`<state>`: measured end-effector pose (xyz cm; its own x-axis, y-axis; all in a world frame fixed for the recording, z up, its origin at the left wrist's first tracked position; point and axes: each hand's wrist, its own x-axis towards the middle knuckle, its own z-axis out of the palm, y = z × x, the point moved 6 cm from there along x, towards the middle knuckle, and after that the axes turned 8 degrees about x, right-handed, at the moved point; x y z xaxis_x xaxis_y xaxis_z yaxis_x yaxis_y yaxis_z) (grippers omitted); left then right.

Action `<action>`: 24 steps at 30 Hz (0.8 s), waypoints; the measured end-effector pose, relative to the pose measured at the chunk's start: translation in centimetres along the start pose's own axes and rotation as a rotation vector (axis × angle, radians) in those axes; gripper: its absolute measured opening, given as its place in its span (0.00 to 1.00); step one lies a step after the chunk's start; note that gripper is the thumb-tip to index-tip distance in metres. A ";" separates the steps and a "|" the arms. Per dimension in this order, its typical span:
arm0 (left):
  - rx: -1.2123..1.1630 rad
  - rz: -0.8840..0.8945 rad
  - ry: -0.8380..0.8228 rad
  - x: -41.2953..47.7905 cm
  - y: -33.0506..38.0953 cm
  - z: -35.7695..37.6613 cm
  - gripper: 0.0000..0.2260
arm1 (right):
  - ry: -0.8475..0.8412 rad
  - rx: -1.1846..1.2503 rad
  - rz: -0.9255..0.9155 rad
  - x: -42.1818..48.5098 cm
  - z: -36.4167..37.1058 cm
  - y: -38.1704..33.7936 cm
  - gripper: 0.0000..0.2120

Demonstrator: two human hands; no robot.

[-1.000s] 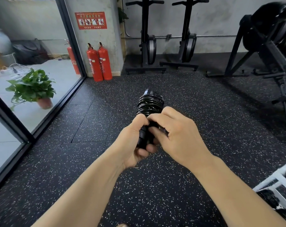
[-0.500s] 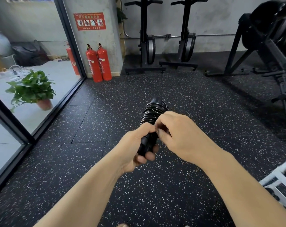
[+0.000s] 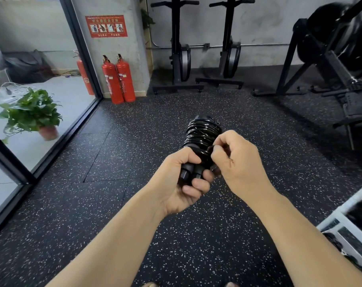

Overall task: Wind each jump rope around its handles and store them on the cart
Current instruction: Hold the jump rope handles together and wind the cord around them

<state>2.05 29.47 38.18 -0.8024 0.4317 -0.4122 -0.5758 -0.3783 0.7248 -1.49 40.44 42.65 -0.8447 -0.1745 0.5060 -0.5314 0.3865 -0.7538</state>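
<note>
Two hands: left hand (image 3: 176, 183) grips jump rope (image 3: 202, 134), right hand (image 3: 236, 160) pinches loop.

my left hand (image 3: 176, 183) covers most of the two handles (image 3: 188, 172), so i see only their butt ends. the loose end of the jump rope (image 3: 203, 131) goes behind the curled fingers of my right hand (image 3: 238, 162); i can't tell how it's tucked. the white cart (image 3: 331, 221) is cut off by the right edge, its contents blurred. the red sign (image 3: 106, 26) has lettering too small to read.
</note>
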 end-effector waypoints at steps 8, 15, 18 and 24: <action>-0.044 -0.011 -0.024 0.0 0.1 0.3 0.10 | -0.015 0.064 0.073 0.1 -0.4 0.4 0.05; 0.056 0.009 0.101 0.2 0.0 -0.8 0.08 | 0.013 0.128 0.179 0.6 -1.1 1.2 0.03; 0.199 0.046 0.233 0.8 0.0 -1.9 0.06 | 0.074 0.128 0.238 0.8 -2.0 1.8 0.05; 0.541 0.208 0.455 1.8 0.5 -2.7 0.12 | 0.019 0.325 0.412 0.3 -0.3 2.5 0.06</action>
<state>-0.14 27.84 36.30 -0.9400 -0.0319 -0.3398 -0.3413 0.0921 0.9354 -3.04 41.63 40.99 -0.9881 -0.0497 0.1457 -0.1507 0.1186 -0.9814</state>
